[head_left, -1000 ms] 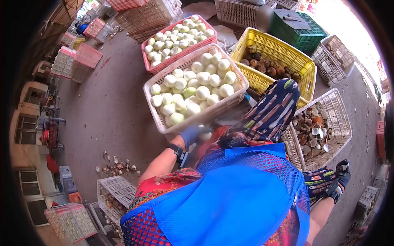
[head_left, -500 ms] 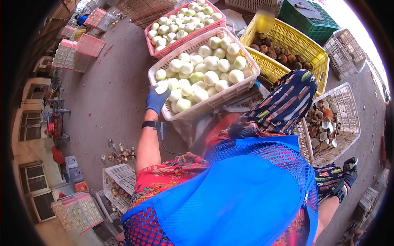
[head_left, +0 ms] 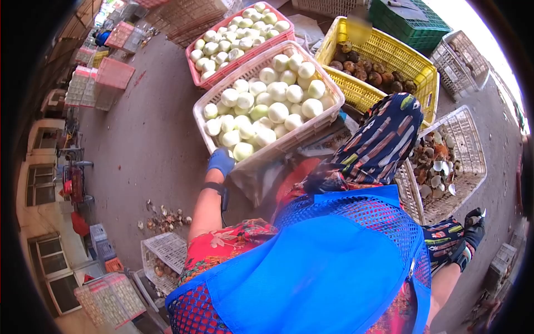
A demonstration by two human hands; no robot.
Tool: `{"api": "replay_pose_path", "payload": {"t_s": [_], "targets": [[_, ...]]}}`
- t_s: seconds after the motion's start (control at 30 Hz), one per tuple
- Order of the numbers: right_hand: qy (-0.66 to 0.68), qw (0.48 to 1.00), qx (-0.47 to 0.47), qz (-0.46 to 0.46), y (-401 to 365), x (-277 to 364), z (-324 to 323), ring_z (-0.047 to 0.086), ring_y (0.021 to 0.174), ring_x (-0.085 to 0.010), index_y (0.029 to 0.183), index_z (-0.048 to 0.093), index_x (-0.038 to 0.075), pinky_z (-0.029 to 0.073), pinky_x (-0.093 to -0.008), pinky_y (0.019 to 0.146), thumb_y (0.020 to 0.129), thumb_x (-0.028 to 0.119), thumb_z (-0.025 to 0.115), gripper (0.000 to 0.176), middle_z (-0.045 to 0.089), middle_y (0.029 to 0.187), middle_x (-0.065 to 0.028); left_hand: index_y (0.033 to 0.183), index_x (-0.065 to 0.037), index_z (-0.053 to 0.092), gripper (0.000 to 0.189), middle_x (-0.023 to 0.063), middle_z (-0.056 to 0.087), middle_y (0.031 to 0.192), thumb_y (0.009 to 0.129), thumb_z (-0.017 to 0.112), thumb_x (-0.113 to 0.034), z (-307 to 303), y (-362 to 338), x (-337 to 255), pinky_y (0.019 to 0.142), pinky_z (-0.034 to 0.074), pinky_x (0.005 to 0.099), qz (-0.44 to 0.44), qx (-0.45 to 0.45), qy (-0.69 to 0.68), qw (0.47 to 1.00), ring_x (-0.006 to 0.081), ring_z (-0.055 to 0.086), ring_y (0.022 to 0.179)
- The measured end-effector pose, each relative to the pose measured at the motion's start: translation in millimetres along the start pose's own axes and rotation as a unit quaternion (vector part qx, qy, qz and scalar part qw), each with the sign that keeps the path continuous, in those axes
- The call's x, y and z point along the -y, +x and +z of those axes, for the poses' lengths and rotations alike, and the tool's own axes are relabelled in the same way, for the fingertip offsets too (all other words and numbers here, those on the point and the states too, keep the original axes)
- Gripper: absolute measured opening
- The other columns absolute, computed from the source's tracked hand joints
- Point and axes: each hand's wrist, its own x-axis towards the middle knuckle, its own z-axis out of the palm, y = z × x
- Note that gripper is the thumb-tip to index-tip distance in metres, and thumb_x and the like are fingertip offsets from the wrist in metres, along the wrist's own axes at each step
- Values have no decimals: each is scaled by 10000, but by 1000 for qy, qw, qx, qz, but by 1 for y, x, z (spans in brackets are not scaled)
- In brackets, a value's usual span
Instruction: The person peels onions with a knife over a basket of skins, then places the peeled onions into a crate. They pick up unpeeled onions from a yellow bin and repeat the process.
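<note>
My left hand (head_left: pixel 221 162), in a blue glove, is at the near left corner of a whitish plastic crate (head_left: pixel 198 123). It looks closed over the rim, though the fingertips are mostly hidden. Pale peeled onions (head_left: pixel 278 113) fill this crate, the closest of them beside my fingers. Out to the right, low and away from the crates, my right hand (head_left: pixel 473 232) wears a dark glove. Its fingers are wrapped round a small knife (head_left: pixel 483 212), of which only the short bright blade tip shows.
Behind stands a pink crate (head_left: pixel 192 62) of peeled onions. A yellow crate (head_left: pixel 389 40) holds brown unpeeled ones. By my patterned trouser leg (head_left: pixel 378 147), a dirty white crate (head_left: pixel 470 161) contains peelings. A green crate (head_left: pixel 414 22) is farther back; scraps (head_left: pixel 167 218) lie on the ground at left.
My left hand has slid along the crate's left side towards me, to the near corner. A white piece seen at its fingers earlier no longer shows there. My right hand has barely moved.
</note>
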Motion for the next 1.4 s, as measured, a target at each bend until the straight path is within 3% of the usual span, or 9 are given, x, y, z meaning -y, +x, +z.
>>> {"api": "replay_pose_path", "payload": {"t_s": [0.17, 0.23, 0.33, 0.37, 0.5, 0.57, 0.77, 1.2, 1.4], "targets": [[-163, 984, 67, -2, -20, -14, 11, 606, 884, -200, 1201, 600, 16, 500, -333, 756, 966, 216, 600, 309, 649, 985, -74, 1075, -14, 670, 396, 225, 695, 972, 774, 671, -272, -39, 47, -12, 792, 537, 415, 57, 306, 95, 946, 374, 686, 889], [-146, 986, 67, 50, -54, -47, 49, 615, 786, -189, 1163, 611, 30, 513, -317, 674, 969, 306, 588, 338, 662, 967, -73, 1066, -10, 673, 406, 179, 708, 897, 792, 686, -309, -74, 38, -81, 687, 546, 406, -26, 300, 56, 952, 314, 693, 749], [-119, 993, -13, 4, -60, -70, 69, 592, 656, -153, 1100, 591, 16, 517, -289, 589, 972, 309, 588, 320, 643, 860, -56, 947, -2, 657, 371, 112, 640, 717, 860, 644, -362, -53, 81, -146, 553, 518, 354, 206, 252, -57, 944, 211, 632, 580], [-106, 993, -44, -6, -63, -89, 82, 583, 640, -143, 1072, 589, 18, 516, -286, 573, 972, 299, 591, 298, 635, 828, -49, 924, -6, 658, 361, 125, 643, 716, 862, 644, -361, -70, 63, -205, 565, 516, 342, 124, 251, -146, 949, 212, 640, 594], [-143, 988, -39, -48, -56, -136, 126, 518, 546, -89, 951, 590, 98, 455, -248, 501, 948, 374, 625, 278, 620, 758, -19, 842, 11, 665, 403, 186, 656, 740, 842, 653, -391, -70, 82, -358, 607, 505, 369, 318, 193, -104, 922, 248, 652, 647], [-155, 986, -49, -47, -51, -156, 141, 508, 537, -89, 922, 590, 109, 433, -237, 494, 949, 395, 617, 289, 608, 743, -17, 815, -22, 657, 346, 60, 610, 643, 869, 669, -364, -48, 111, -425, 498, 474, 290, 415, 170, -123, 885, 152, 584, 522], [-226, 967, -115, -11, -28, -188, 148, 477, 524, -90, 929, 574, 128, 420, -245, 475, 948, 439, 603, 313, 585, 781, -23, 959, -37, 681, 376, 197, 701, 886, 833, 612, -385, 6, 163, -601, 764, 530, 394, 405, 259, 19, 877, 373, 670, 857], [-177, 977, -97, 62, -3, -179, 148, 613, 662, -191, 1123, 552, 16, 551, -344, 569, 1010, 318, 502, 327, 625, 948, -166, 1280, -93, 593, 500, 215, 555, 1330, 841, 604, -331, 165, 223, -853, 1027, 441, 410, 531, 158, 148, 819, 346, 540, 1232], [-204, 972, -100, 57, 8, -176, 148, 641, 721, -208, 1150, 539, 5, 568, -369, 614, 1004, 300, 516, 330, 624, 979, -175, 1334, -68, 533, 568, 222, 489, 1396, 846, 597, -351, 257, 253, -850, 1082, 377, 415, 566, 12, 214, 796, 322, 447, 1331]]}}
